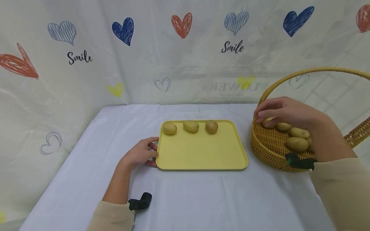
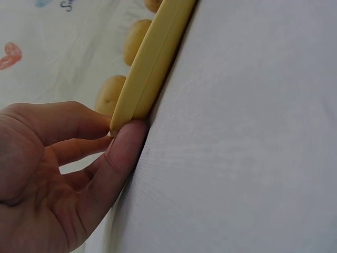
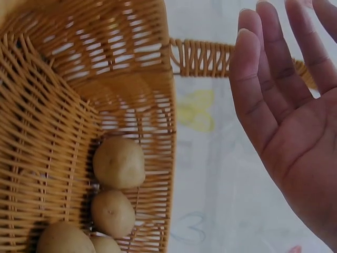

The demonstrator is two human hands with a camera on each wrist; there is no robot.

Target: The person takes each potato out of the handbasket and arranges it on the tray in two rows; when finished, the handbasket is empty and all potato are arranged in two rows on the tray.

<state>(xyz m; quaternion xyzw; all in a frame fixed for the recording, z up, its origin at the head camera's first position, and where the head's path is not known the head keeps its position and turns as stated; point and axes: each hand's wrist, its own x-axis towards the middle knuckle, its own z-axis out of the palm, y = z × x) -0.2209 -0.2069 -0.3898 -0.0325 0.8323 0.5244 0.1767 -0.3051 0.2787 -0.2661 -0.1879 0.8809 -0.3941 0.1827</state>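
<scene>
A yellow tray (image 1: 202, 150) lies on the white cloth with three potatoes in a row along its far side: one at left (image 1: 169, 128), one in the middle (image 1: 191, 126), one at right (image 1: 211, 126). At the tray's left edge, my left hand (image 1: 141, 151) holds the rim; the left wrist view shows thumb and forefinger on it. My right hand (image 1: 292, 112) hovers over the wicker basket (image 1: 267, 136), fingers loosely bent. In the right wrist view its palm (image 3: 308, 142) holds nothing. Several potatoes (image 3: 120, 162) lie inside the basket, partly hidden behind the right forearm.
The basket's tall arched handle (image 1: 318, 69) rises around the right arm. Behind the table hangs a white curtain (image 1: 179, 57) printed with hearts. A white cloth (image 1: 190, 199) covers the table. Black wrist cameras sit on both wrists.
</scene>
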